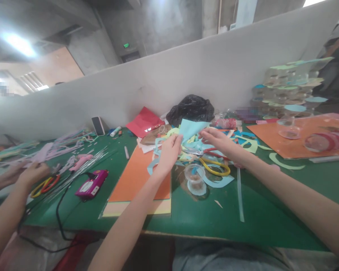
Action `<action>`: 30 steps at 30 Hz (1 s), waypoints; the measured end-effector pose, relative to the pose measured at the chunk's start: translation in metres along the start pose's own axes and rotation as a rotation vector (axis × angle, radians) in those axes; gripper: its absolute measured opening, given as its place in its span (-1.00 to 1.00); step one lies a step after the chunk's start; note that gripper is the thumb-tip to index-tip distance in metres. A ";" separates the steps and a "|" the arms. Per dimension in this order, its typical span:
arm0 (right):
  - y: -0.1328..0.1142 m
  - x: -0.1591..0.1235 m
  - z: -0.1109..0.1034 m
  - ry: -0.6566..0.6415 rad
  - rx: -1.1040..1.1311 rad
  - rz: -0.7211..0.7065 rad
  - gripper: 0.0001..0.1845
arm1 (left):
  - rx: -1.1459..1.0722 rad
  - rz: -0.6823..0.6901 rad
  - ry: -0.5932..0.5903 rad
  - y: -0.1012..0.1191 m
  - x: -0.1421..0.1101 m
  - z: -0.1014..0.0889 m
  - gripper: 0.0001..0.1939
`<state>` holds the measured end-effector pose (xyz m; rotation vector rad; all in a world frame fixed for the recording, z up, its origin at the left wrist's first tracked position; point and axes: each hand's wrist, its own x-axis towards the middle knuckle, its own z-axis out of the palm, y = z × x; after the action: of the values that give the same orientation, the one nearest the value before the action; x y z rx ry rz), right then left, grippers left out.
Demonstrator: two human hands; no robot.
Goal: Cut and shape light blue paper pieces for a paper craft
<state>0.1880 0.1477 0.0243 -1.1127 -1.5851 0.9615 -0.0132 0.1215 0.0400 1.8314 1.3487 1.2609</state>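
My left hand (169, 150) and my right hand (219, 142) both pinch a light blue sheet of paper (191, 128), held up over a heap of cut paper scraps (243, 145). The left hand grips its lower left edge, the right hand its right edge. Below the hands lie scissors with red and yellow handles (213, 163) and a small clear plastic cup (194, 176) standing on a blue paper ring.
Orange sheets (135, 177) lie on the green table (271, 210). A pink glue gun (92, 184) with a black cord is at the left, by another person's hand (31, 175). A black bag (190, 109), a phone (98, 126) and a grey partition wall (214, 71) stand behind.
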 end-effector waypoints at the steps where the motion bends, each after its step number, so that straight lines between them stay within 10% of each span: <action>1: -0.003 -0.002 0.004 -0.068 0.010 0.026 -0.53 | -0.036 -0.009 0.014 0.002 -0.001 0.002 -0.59; 16: -0.014 -0.011 0.022 -0.138 0.059 0.045 -0.56 | -0.002 0.049 -0.020 0.007 -0.010 0.015 -0.64; 30: -0.010 0.009 -0.018 0.155 0.097 0.031 -0.53 | -0.037 0.037 -0.004 0.003 -0.005 0.012 -0.58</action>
<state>0.2018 0.1549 0.0408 -1.1194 -1.3865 0.9397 -0.0015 0.1172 0.0354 1.8407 1.2865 1.2915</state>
